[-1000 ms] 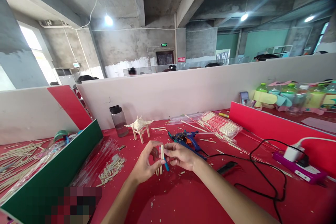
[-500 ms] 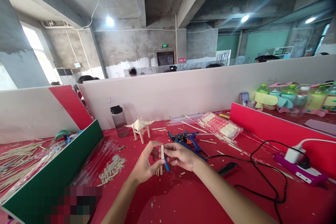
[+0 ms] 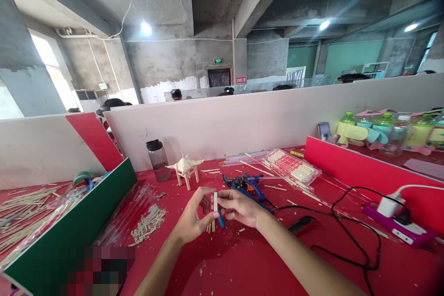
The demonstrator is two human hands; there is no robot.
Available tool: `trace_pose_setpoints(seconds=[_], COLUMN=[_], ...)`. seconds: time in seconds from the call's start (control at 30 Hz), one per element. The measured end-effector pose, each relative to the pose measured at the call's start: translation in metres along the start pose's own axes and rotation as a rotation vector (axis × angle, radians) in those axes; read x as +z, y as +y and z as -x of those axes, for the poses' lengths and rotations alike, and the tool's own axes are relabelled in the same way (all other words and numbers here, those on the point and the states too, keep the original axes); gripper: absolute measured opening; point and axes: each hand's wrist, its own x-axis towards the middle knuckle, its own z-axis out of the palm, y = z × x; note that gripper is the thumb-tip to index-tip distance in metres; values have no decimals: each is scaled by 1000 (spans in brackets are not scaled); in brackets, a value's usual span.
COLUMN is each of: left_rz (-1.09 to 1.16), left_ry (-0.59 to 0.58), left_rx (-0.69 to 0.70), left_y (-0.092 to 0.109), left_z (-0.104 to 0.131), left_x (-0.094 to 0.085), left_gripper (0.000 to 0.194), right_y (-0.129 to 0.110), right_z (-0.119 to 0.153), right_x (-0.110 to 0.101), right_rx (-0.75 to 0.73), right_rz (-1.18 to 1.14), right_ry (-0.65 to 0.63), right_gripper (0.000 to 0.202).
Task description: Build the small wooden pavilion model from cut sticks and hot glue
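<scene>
Change: none visible this past second | left hand [image 3: 194,216] and right hand [image 3: 241,207]: fingers narrowed, holding pale sticks [image 3: 215,201] between them, above worktop [image 3: 239,263] | work: apparently a steady hold

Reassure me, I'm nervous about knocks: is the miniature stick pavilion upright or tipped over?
Upright: the miniature stick pavilion stands on its legs on the red tabletop, its peaked roof on top.

In the head view, the left forearm [image 3: 162,261] and the right forearm [image 3: 301,252] are showing bare, both narrowing smoothly toward slim wrists [image 3: 178,237]. The left hand [image 3: 193,218] and the right hand [image 3: 241,208] are going bare too, their fingers [image 3: 231,195] looking slender.
</scene>
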Motion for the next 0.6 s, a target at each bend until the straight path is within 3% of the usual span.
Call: trace_pose_setpoints(seconds=[0.6], left_rz=[-36], left_ry=[9], left_rx=[-25], left_y=[-1], left_z=[0], left_x=[-3], left_gripper=[45], right_y=[3], right_z=[-2], right_x=[-6], right_rx=[0], right_rz=[51], right_ry=[35], right_gripper=[39])
